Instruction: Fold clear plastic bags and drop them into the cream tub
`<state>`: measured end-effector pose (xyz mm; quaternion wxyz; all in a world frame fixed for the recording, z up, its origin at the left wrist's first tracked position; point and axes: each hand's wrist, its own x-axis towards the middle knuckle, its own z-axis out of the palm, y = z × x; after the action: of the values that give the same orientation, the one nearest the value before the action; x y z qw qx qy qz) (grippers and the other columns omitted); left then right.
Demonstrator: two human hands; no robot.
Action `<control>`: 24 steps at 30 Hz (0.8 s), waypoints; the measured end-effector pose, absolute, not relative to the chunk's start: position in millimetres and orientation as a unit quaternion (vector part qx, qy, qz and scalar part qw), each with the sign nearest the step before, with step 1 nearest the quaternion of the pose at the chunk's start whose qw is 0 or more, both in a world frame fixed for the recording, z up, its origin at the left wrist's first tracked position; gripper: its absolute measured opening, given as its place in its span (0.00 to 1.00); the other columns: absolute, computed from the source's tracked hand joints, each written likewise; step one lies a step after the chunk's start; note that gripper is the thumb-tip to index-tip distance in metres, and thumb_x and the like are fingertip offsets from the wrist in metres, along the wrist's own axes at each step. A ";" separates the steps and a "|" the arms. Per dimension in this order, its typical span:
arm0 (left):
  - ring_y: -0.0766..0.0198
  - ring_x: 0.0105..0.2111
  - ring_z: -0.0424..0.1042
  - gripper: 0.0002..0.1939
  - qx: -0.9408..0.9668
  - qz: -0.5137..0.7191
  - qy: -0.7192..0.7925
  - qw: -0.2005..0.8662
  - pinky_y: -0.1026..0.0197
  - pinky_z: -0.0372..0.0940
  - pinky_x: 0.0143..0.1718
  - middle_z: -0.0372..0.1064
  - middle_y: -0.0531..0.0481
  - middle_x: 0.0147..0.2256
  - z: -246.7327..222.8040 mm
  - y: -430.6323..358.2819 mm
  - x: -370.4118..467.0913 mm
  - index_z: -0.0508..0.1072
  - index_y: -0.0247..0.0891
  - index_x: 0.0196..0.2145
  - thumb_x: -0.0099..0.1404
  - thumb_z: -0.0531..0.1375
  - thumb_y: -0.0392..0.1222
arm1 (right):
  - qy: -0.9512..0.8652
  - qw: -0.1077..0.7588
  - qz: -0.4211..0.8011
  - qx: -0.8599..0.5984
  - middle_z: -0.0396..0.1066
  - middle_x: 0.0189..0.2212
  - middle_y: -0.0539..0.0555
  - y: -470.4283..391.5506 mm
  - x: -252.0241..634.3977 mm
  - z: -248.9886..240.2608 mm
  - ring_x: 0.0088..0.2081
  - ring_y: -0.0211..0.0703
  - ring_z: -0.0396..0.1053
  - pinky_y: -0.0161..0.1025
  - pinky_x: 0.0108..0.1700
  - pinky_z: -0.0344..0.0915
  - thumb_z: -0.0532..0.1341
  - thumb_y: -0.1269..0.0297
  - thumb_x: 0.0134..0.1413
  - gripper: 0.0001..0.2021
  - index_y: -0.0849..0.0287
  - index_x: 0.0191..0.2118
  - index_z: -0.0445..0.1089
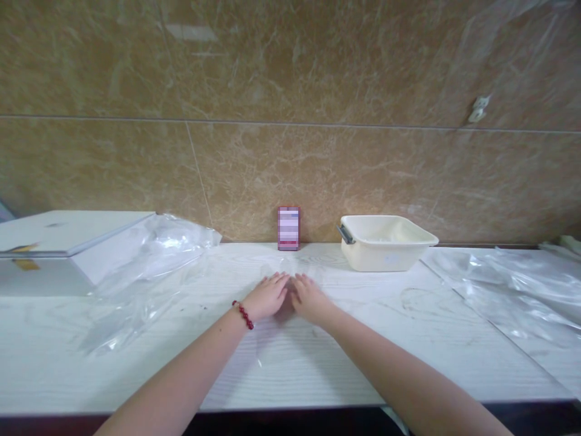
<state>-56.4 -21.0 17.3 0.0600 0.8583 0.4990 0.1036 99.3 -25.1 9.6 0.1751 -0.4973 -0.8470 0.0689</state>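
Observation:
My left hand (pixel 269 295), with a red bead bracelet at the wrist, lies palm down near the middle of the white table (pixel 218 375), its fingers stretched out. Beside it my right hand (pixel 311 298) also rests palm down with extended fingers, the fingertips of the two hands nearly meeting. Under and around both hands there seems to be a thin, clear plastic sheet, whose outline is hard to make out. Just beyond the fingers a phone (pixel 288 229) with a blurred screen leans upright against the wall.
A cream basin (pixel 381 257) with a grey handle stands at the back right. Clear plastic (pixel 512 297) covers the far right. On the left are a white box (pixel 86 272) and crumpled clear plastic (pixel 149 260). A brown marble wall (pixel 254 169) borders the table.

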 end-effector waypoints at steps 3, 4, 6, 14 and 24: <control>0.60 0.54 0.46 0.23 0.851 0.088 0.515 0.047 0.52 0.43 0.53 0.47 0.46 0.55 9.9 -4.3 -56.2 0.52 0.37 0.53 0.61 0.40 0.45 | -0.848 0.141 0.049 -0.508 0.48 0.55 0.59 -39.9 97.8 -3.4 0.55 0.49 0.43 0.48 0.53 0.40 0.44 0.58 0.51 0.24 0.62 0.53 0.52; 0.60 0.55 0.45 0.24 0.849 0.083 0.520 0.040 0.51 0.42 0.53 0.46 0.47 0.55 6.8 -1.6 -57.8 0.52 0.38 0.53 0.61 0.40 0.47 | -0.847 0.136 0.041 -0.512 0.46 0.55 0.58 -41.5 97.9 -5.5 0.56 0.50 0.41 0.49 0.54 0.38 0.43 0.55 0.52 0.25 0.61 0.54 0.51; 0.59 0.55 0.43 0.25 0.847 0.071 0.526 0.028 0.49 0.40 0.53 0.44 0.49 0.56 0.8 1.5 -62.8 0.51 0.41 0.54 0.61 0.39 0.51 | -0.841 0.129 0.032 -0.524 0.44 0.56 0.57 -42.2 98.2 -6.6 0.56 0.52 0.39 0.52 0.53 0.35 0.41 0.51 0.52 0.27 0.59 0.55 0.49; 0.56 0.56 0.41 0.27 0.796 0.066 0.601 0.010 0.48 0.40 0.52 0.43 0.45 0.56 -0.8 16.7 -89.1 0.49 0.39 0.54 0.60 0.39 0.52 | -0.806 0.078 0.045 -0.585 0.39 0.57 0.55 -36.0 102.7 3.3 0.57 0.54 0.33 0.55 0.52 0.29 0.36 0.42 0.47 0.32 0.52 0.57 0.42; 0.56 0.34 0.66 0.25 0.708 0.005 0.695 0.127 0.61 0.58 0.32 0.67 0.40 0.36 40.2 -3.7 -149.2 0.66 0.33 0.38 0.49 0.50 0.56 | -0.736 0.067 0.061 -0.671 0.39 0.57 0.60 -10.9 125.9 2.0 0.56 0.58 0.34 0.65 0.47 0.30 0.36 0.43 0.49 0.32 0.55 0.57 0.40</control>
<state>-149.2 -3.7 40.2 0.1268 0.7076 0.6951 0.0053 125.9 -10.9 2.0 0.0674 -0.6707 -0.7361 0.0614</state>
